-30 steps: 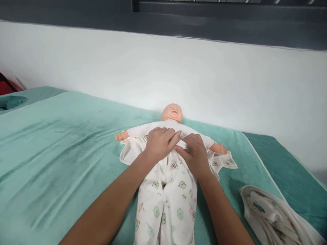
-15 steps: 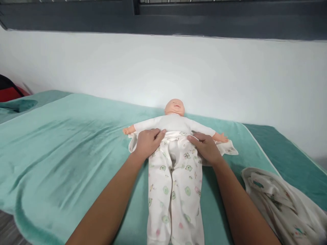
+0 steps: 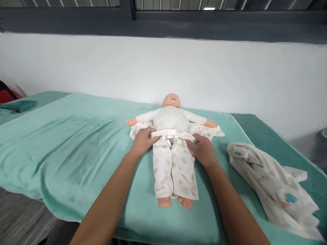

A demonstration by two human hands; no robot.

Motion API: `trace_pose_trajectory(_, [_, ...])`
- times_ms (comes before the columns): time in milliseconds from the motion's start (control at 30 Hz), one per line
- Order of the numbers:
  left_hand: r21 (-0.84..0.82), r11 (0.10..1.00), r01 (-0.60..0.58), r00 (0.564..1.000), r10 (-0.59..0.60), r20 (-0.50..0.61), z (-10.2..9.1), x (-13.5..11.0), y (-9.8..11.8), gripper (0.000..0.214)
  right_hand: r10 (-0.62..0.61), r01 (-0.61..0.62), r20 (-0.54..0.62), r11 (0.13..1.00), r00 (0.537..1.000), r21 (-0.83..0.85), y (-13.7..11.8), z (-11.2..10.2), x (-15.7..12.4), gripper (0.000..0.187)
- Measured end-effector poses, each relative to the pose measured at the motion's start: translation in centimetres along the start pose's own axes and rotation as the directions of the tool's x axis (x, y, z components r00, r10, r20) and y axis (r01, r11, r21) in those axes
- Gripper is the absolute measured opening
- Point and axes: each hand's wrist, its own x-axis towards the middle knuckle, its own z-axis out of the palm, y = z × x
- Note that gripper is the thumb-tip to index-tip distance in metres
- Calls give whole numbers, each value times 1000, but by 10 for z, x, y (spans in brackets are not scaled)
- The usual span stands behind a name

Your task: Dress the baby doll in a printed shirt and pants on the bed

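A baby doll [image 3: 170, 119] lies on its back, head toward the wall, its arms stretched out sideways. White printed baby pants [image 3: 163, 166] cover its legs, and both bare feet stick out below the cuffs. At the waist, my left hand [image 3: 143, 140] pinches the waistband on the left side. Opposite it, my right hand [image 3: 201, 148] grips the same waistband on the right. The band is drawn taut between them, lifted a little from the belly. A white printed garment [image 3: 216, 131] is spread under the doll's back and arms.
Under everything lies a green plush blanket [image 3: 84, 146], with a darker green cover [image 3: 276, 143] at the right. A crumpled white printed cloth [image 3: 276, 194] rests right of my right arm. Behind the doll rises a white wall [image 3: 114, 68] beneath a dark window frame [image 3: 163, 25].
The view has tilted and drawn back, so the doll's feet and the blanket's front edge now show. Both hands have shifted from lying at the pants' top to holding the waistband stretched.
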Motion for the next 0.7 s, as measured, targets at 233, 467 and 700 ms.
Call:
trace_pose_trajectory(233, [49, 997, 63, 990, -57, -131, 9, -18, 12, 24, 59, -39, -180, 993, 982, 108, -17, 17, -20, 9])
trace_pose_trajectory(467, [-300, 954, -26, 996, 51, 75, 0, -31, 7, 39, 10, -77, 188, 933, 982, 353, -17, 7, -37, 39])
trace_pose_trajectory(700, [107, 991, -86, 991, 96, -94, 6, -53, 8, 12, 37, -33, -216, 999, 976, 22, -27, 16, -59, 20])
